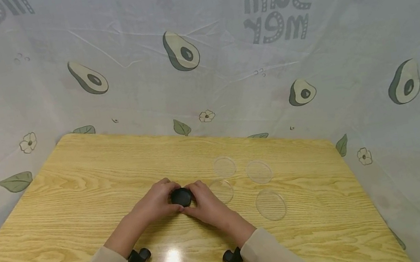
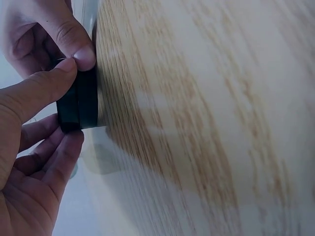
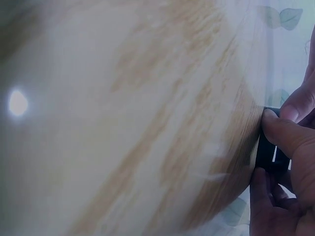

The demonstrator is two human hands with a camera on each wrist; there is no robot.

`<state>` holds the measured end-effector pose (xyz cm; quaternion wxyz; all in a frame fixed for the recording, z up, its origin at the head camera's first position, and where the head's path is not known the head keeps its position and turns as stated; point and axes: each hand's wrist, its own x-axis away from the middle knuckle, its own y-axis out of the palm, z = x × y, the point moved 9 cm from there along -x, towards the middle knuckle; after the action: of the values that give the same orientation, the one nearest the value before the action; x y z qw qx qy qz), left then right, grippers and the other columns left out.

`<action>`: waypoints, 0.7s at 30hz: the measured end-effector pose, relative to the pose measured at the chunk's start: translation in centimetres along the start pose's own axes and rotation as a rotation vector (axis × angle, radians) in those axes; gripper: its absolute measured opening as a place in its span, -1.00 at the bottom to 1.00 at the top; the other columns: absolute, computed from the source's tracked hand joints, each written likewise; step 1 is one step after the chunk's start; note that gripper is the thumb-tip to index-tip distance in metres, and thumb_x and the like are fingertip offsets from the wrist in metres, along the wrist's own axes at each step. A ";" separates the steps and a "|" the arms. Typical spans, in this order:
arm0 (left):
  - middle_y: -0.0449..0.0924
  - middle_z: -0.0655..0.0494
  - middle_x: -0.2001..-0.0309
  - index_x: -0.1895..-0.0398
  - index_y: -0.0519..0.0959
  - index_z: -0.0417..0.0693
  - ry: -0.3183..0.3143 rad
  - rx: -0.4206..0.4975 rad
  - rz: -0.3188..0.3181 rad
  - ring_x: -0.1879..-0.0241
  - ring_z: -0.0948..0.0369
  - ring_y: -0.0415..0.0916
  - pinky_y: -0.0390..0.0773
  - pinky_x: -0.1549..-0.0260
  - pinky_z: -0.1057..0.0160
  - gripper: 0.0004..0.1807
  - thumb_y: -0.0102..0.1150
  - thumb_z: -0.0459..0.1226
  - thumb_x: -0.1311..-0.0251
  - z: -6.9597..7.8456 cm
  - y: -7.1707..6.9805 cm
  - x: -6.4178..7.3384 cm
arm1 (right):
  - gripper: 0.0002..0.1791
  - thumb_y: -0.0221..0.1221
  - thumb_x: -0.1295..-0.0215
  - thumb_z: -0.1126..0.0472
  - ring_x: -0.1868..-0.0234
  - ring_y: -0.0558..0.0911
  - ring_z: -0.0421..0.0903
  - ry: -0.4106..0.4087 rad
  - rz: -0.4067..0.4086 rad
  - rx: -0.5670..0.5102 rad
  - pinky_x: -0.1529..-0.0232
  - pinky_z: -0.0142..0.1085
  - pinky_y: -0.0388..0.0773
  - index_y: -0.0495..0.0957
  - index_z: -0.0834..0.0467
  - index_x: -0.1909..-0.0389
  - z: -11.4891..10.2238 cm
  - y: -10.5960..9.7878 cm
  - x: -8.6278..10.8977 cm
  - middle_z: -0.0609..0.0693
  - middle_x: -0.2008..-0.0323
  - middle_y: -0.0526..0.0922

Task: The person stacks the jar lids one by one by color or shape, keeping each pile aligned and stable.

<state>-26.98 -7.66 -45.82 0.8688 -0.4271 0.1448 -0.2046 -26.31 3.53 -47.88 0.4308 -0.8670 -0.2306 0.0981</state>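
Here, hands [image 1: 160, 200] around black disc [image 1: 181, 198]

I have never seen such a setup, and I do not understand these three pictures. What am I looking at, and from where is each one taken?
There is no machine here. Each grip is a person's bare hand: the left grip and the right grip. The widest picture comes from a camera on the head, looking forward and down. The other two come from cameras worn on the wrists, so the tabletop looks steeply tilted there.

Both grips hold one black round object between fingers and thumbs. On the wooden table, to the right, lie four clear discs. Behind it hangs a pale cloth printed with avocados.
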 end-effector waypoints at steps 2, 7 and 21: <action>0.62 -0.16 0.06 -0.10 0.64 -0.36 0.002 -0.004 -0.003 0.13 0.10 0.58 0.63 0.11 0.14 -0.47 0.59 -0.28 -0.10 0.0 0.0 0.0 | -0.44 0.38 -0.40 0.10 -0.15 0.56 0.01 0.001 0.003 -0.004 -0.24 -0.09 0.58 0.50 0.22 -0.31 -0.1 0.0 0.0 0.14 -0.16 0.54; 0.60 -0.16 0.05 -0.11 0.64 -0.36 -0.002 0.000 -0.014 0.12 0.08 0.58 0.64 0.06 0.09 -0.47 0.58 -0.29 -0.12 0.2 0.1 -0.1 | -0.44 0.37 -0.42 0.09 -0.15 0.57 0.02 0.010 0.001 -0.007 -0.24 -0.08 0.59 0.49 0.21 -0.33 0.0 0.0 0.1 0.15 -0.16 0.53; 0.59 -0.13 0.07 -0.10 0.64 -0.35 0.012 -0.002 -0.024 0.12 0.07 0.59 0.65 0.05 0.08 -0.50 0.57 -0.31 -0.13 0.5 -0.1 -0.1 | -0.45 0.34 -0.45 0.06 -0.09 0.56 -0.02 0.014 -0.009 -0.024 -0.21 -0.10 0.60 0.48 0.20 -0.34 0.1 0.1 0.1 0.14 -0.15 0.51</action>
<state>-26.86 -7.29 -45.45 0.8650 -0.4283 0.1450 -0.2173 -26.21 3.54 -48.04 0.4223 -0.8718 -0.2328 0.0870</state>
